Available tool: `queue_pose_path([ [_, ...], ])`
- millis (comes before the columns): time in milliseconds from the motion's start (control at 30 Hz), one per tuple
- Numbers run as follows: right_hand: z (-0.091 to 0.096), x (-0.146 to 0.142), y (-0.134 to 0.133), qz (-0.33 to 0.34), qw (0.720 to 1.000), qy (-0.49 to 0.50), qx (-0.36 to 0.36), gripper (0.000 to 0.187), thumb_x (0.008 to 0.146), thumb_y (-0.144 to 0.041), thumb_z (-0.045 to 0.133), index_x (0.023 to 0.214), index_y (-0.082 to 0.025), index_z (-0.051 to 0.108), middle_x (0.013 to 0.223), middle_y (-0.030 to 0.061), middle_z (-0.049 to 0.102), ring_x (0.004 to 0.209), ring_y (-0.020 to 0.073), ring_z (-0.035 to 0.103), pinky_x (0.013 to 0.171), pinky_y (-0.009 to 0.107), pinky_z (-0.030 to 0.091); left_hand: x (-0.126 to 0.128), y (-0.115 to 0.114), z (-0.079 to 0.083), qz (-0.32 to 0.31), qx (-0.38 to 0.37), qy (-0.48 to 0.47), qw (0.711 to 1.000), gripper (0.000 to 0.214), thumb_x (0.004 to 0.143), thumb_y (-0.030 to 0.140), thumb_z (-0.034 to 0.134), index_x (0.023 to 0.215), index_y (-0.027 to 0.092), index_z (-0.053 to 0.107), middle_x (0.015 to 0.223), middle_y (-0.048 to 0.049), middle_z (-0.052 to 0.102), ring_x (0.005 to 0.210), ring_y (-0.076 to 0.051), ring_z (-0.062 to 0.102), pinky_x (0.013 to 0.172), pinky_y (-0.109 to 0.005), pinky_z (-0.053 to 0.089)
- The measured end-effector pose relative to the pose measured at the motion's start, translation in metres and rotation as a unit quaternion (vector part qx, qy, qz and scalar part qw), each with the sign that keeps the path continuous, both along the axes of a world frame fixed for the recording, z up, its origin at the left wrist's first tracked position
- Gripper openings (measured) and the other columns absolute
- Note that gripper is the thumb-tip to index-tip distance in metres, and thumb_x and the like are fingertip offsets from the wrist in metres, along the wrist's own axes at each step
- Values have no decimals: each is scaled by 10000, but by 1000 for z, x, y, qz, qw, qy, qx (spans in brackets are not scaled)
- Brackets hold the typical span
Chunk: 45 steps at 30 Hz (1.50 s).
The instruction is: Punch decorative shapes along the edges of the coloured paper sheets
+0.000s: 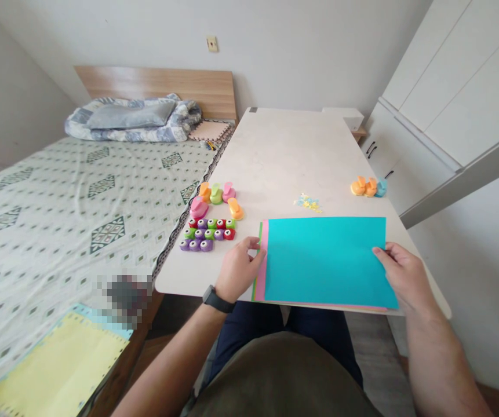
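A stack of coloured paper sheets lies at the near edge of the white table (292, 150), a turquoise sheet (325, 260) on top with pink and green edges showing at its left. My left hand (238, 269), with a black watch on the wrist, pinches the stack's left edge. My right hand (401, 272) grips the right edge of the turquoise sheet, thumb on top.
Several small purple, green and red paper punches (208, 233) sit in rows left of the paper, larger pink and orange punches (217, 198) behind them. Three more punches (368, 186) stand at the table's right edge. Yellow scraps (308, 202) lie mid-table. A bed (58, 214) adjoins on the left.
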State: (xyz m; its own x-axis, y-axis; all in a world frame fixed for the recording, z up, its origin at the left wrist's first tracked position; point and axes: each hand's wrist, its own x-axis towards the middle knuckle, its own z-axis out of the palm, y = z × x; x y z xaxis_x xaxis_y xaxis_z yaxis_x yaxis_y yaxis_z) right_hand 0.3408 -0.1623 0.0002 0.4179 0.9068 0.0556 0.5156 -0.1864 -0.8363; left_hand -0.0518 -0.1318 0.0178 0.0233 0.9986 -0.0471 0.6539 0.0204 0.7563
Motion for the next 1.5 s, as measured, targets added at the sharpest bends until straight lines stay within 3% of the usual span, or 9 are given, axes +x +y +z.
queue_pose_path([
  [467,-3,3,0,5,991,133,-1,391,799,-595,765,942,-235,721,736,6,683,574,174,539,503,290,412,1,10,-8,8,-17,-31,999,360,951,408,569,1223,192,661,1137,-83,763,712,-167,693,698,-302,512],
  [667,-5,3,1,17,993,119,3,401,801,-589,763,960,-222,741,743,22,696,603,190,570,527,296,440,0,15,-8,6,-22,-34,999,224,941,364,556,970,199,705,916,-46,768,747,-184,687,673,-291,482],
  [1033,-11,14,1,14,1000,-5,-25,386,879,-589,679,952,-214,736,755,25,691,625,190,572,551,290,428,1,22,-10,11,-16,-28,999,296,931,481,586,857,208,672,779,-25,737,712,-187,672,621,-281,448],
  [1300,-9,16,-2,-9,999,45,-15,373,867,-591,707,972,-235,737,790,8,687,634,174,540,552,290,399,0,20,-9,18,-4,10,1000,225,927,374,590,1025,204,699,953,-50,766,735,-181,694,687,-304,496],
  [1400,-7,16,-2,-14,996,81,-16,374,843,-590,737,982,-243,740,836,10,705,661,182,560,556,290,408,1,19,-10,44,25,20,998,378,902,364,632,1232,179,638,1088,-88,755,699,-171,680,698,-320,515],
  [1500,-6,15,-3,-20,993,119,-9,378,810,-585,771,967,-243,740,798,7,684,659,189,561,554,291,420,3,19,-8,35,17,1,999,421,924,400,617,1275,167,618,1107,-94,760,695,-171,685,703,-324,533],
])
